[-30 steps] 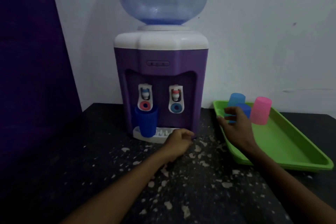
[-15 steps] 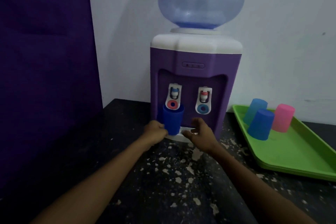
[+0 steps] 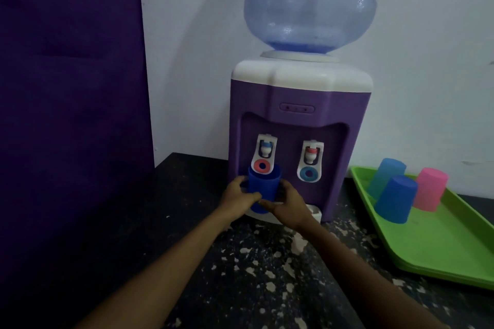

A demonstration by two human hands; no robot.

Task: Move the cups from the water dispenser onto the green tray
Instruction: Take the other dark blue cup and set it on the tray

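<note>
A dark blue cup (image 3: pixel 263 184) stands upright under the left tap of the purple and white water dispenser (image 3: pixel 299 125). My left hand (image 3: pixel 238 199) wraps its left side and my right hand (image 3: pixel 287 204) wraps its right side; both grip it. The cup's base is hidden behind my fingers. To the right lies the green tray (image 3: pixel 438 243) with three upside-down cups on it: a light blue cup (image 3: pixel 386 177), a dark blue cup (image 3: pixel 397 199) and a pink cup (image 3: pixel 430 188).
A large blue water bottle (image 3: pixel 312 2) tops the dispenser. A purple panel (image 3: pixel 69 104) stands close on the left. The black speckled countertop (image 3: pixel 254 275) runs toward me; a white wall is behind.
My right hand left the tray and came to the dispenser. Both hands closed around the dark blue cup under the left tap. The camera view shifted left.
</note>
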